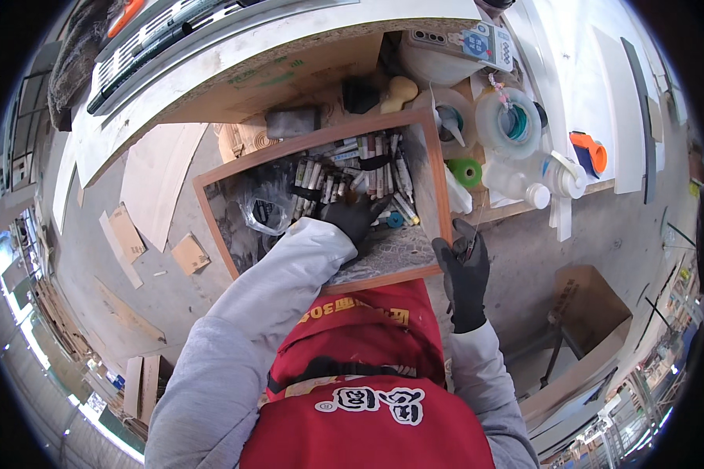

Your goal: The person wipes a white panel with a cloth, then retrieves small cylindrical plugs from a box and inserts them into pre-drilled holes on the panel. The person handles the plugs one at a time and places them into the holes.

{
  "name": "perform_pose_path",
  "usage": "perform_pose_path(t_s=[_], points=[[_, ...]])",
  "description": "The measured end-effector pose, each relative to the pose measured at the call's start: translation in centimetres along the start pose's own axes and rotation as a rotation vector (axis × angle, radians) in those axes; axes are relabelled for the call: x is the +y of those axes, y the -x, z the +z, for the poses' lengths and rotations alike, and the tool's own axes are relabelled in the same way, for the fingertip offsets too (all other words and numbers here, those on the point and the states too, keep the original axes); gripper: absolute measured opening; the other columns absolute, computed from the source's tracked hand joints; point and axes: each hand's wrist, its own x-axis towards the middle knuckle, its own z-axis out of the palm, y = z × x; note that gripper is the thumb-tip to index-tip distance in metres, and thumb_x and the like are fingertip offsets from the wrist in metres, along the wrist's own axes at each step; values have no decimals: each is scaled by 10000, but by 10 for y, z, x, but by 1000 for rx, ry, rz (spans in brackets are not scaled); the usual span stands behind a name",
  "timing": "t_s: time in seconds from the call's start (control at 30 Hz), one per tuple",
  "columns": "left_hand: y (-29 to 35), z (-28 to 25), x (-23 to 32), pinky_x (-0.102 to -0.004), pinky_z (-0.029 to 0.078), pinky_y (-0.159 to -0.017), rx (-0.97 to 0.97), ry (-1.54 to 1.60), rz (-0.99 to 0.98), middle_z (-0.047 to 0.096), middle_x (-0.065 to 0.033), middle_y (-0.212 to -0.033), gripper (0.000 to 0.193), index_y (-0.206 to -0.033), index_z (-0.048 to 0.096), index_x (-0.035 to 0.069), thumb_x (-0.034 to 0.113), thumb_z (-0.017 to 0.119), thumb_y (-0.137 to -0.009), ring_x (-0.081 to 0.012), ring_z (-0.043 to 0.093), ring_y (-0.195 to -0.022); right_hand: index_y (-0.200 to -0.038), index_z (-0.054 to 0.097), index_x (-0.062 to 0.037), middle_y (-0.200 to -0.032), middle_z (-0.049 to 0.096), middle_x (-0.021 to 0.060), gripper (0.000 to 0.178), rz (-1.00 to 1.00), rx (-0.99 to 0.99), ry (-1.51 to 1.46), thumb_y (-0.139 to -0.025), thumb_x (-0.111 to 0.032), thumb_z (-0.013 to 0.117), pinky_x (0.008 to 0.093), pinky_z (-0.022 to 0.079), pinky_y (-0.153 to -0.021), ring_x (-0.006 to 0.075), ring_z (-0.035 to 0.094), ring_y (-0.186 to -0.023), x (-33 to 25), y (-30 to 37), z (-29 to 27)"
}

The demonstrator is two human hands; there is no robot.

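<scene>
A wooden drawer (321,144) with a patterned grey lining is pulled out in front of me. Inside lie many slim, pale, marker-like sticks (344,160), some bundled with dark bands. My left hand (356,215), in a black glove, reaches down among them with its fingers apart; the fingertips are partly hidden. Left of it in the drawer sits a clear plastic bag (267,207). Beside the drawer's right front corner is my right hand (465,270), also gloved in black. Its fingers are curled round a small, thin, dark object too small to make out.
Right of the drawer are tape rolls (508,121), a green roll (465,172), plastic bottles (528,184) and an orange tape dispenser (590,152). A white-edged board (289,35) crosses above. Cardboard pieces (189,254) lie on the floor at left, and an open carton (590,305) stands at right.
</scene>
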Motion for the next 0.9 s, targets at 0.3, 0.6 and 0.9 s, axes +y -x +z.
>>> perform_pose_path(t_s=[0.3, 0.6, 0.9], points=[[-39, 12, 30, -450, 519, -599, -11, 210, 266, 474, -123, -1263, 501, -1308, 418, 150, 314, 504, -842, -294, 644, -761, -1155, 516, 3, -810, 464, -1, 456, 56, -12, -27, -742, -16, 708, 171, 398, -556, 52, 420, -657, -10, 1, 2], [-50, 20, 29, -459, 512, -624, -136, 118, 218, 569, -136, -1096, 417, -1178, 541, 132, 291, 554, -792, -320, 638, -775, -1134, 530, -1, -815, 476, 2, 433, -5, -22, -41, -744, -45, 714, 195, 412, -559, 59, 448, -666, -2, -3, 1], [56, -86, 17, -304, 504, -648, 263, 1259, -125, 634, -26, -845, 178, -939, 629, 145, 186, 677, -773, -193, 613, -732, -1115, 546, -1, -774, 458, -3, 420, -64, -51, 14, -738, -72, 719, 204, 409, -565, 73, 447, -659, 13, -8, -3]])
